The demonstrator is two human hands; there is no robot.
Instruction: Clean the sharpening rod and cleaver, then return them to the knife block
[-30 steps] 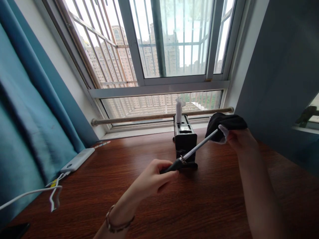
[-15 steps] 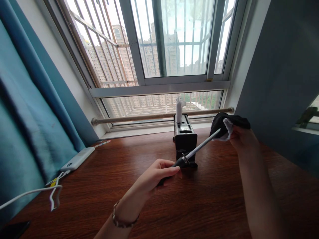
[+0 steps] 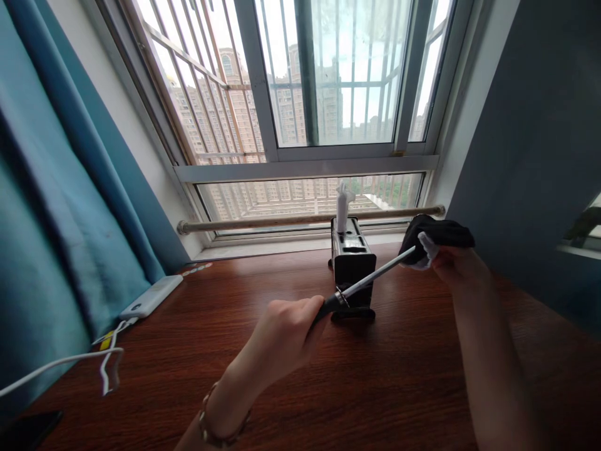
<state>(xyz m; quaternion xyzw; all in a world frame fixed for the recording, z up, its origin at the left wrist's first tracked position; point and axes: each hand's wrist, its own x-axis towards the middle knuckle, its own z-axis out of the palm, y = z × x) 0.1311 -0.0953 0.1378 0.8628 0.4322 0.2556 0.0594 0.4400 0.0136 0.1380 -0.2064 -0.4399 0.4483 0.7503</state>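
"Two grips on! Left hand (image 3: 288, 332) curled round the black handle (image 3: 331, 305) of a slim grey metal rod (image 3: 380, 271) pointing to two o'clock."

"Right hand (image 3: 459, 266)?"

"Clamped on a black-and-white cloth (image 3: 436, 233) by the rod's tip."

"Anything in the way?"

"From the left hand, glossy black slotted block (image 3: 353, 266) at one o'clock, behind the rod; white rectangular power bank (image 3: 153, 296) towards ten."

In my grasp, centre: rod (image 3: 381, 272), pale grey; handle (image 3: 329, 305), black. In my grasp, right of centre: cloth (image 3: 439, 230), black and white. Centre: holder (image 3: 353, 270), black. Lower frame: my surface (image 3: 399, 376), red-brown, dark-streaked wood grain. Left: curtain (image 3: 56, 169), blue.
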